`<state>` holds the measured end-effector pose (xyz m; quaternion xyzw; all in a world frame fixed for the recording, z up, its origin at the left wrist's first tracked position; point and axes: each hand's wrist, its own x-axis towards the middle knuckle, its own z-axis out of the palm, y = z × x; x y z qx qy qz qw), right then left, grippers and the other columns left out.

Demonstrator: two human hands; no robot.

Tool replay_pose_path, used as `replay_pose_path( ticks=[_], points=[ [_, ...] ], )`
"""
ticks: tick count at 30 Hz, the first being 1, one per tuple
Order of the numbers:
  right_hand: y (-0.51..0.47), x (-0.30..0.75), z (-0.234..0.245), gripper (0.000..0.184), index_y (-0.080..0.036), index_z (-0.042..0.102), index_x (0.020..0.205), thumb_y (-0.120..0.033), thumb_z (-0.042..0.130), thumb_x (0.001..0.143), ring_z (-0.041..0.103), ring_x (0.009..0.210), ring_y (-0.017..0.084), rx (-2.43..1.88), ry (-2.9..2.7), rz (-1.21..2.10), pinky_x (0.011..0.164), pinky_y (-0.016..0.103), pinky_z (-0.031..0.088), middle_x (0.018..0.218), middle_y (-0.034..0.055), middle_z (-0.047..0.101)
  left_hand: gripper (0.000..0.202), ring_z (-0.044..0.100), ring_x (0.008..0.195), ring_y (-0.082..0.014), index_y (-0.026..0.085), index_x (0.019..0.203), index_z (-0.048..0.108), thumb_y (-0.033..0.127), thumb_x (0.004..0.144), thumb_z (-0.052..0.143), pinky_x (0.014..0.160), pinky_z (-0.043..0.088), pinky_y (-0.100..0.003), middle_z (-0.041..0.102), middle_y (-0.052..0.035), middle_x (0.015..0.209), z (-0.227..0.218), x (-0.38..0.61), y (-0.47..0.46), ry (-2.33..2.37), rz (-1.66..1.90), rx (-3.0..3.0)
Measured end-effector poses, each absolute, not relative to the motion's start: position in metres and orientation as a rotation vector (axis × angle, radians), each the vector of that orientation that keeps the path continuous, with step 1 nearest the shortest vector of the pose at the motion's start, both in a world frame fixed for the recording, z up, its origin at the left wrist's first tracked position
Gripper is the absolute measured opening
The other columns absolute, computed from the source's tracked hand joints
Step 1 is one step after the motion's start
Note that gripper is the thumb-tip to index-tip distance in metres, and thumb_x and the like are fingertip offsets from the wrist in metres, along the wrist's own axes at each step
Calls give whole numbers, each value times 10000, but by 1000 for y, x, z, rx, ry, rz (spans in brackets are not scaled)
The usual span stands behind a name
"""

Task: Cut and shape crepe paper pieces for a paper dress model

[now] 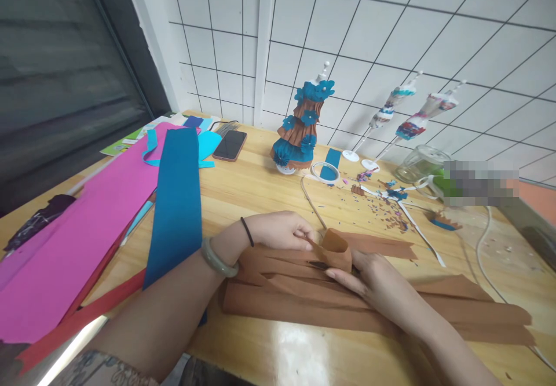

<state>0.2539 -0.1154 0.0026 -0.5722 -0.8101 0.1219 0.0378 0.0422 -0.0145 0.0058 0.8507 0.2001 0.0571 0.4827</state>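
Note:
A brown crepe paper strip stands curled into a loop between my hands. My left hand pinches its left end between thumb and fingers. On the right side of the loop, my right hand is closed around the paper, thumb in front and the other fingers mostly hidden behind it. Long folded brown crepe paper sheets lie flat under both hands. Close to the left forearm is a wide blue crepe paper strip.
Pink paper covers the left side, near a phone. A small dress form in brown and blue paper stands at the back, beside a roll of tape. Paper scraps, two slimmer forms and a glass jar are right.

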Motion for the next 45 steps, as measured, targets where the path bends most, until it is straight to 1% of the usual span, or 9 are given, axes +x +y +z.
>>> replay_pose_path(
  ticks=[3, 9, 14, 19, 29, 35, 45],
  points=[
    [-117, 253, 4, 344, -193, 550, 700, -481, 446, 855, 601, 518, 174, -1738, -2463, 442, 489, 245, 399, 630, 46, 661, 101, 489, 598, -58, 127, 835, 611, 163, 786, 530, 570, 359, -143, 577, 42, 675, 6, 42, -14, 483, 134, 2068],
    [-116, 251, 4, 318, -195, 560, 707, -449, 451, 864, 625, 560, 180, -1717, -2451, 454, 508, 240, 410, 671, 54, 679, 92, 487, 600, -63, 129, 823, 605, 174, 782, 536, 547, 348, -145, 572, 41, 671, 7, 42, -15, 490, 126, 2077],
    [-116, 250, 2, 330, -193, 558, 696, -463, 455, 858, 605, 485, 174, -1726, -2491, 347, 463, 238, 386, 612, 48, 667, 97, 489, 596, -64, 128, 825, 612, 165, 782, 534, 542, 348, -148, 577, 39, 667, 7, 42, -15, 477, 138, 2094],
    [-115, 248, 1, 355, -200, 530, 633, -451, 439, 867, 567, 424, 163, -1719, -2514, 277, 437, 236, 361, 528, 33, 626, 94, 505, 622, -67, 128, 828, 612, 155, 782, 535, 568, 357, -151, 591, 37, 689, 8, 42, -15, 481, 149, 2104],
    [-116, 248, 7, 314, -195, 568, 722, -434, 430, 872, 626, 550, 188, -1749, -2469, 448, 505, 246, 418, 666, 64, 682, 91, 520, 643, -75, 123, 827, 607, 171, 786, 542, 580, 366, -160, 605, 26, 714, 8, 42, -15, 477, 152, 2115],
    [-115, 246, 8, 291, -199, 566, 702, -420, 460, 859, 614, 519, 180, -1743, -2452, 435, 485, 240, 408, 653, 59, 679, 89, 516, 635, -76, 124, 816, 608, 175, 785, 541, 581, 366, -165, 601, 29, 697, 8, 42, -15, 464, 159, 2117],
    [-116, 247, 5, 352, -190, 570, 714, -450, 401, 880, 631, 566, 198, -1766, -2485, 439, 527, 260, 432, 682, 77, 688, 79, 502, 622, -68, 122, 812, 600, 155, 782, 535, 581, 365, -157, 585, 35, 686, 10, 42, -16, 475, 154, 2101]
  ],
)
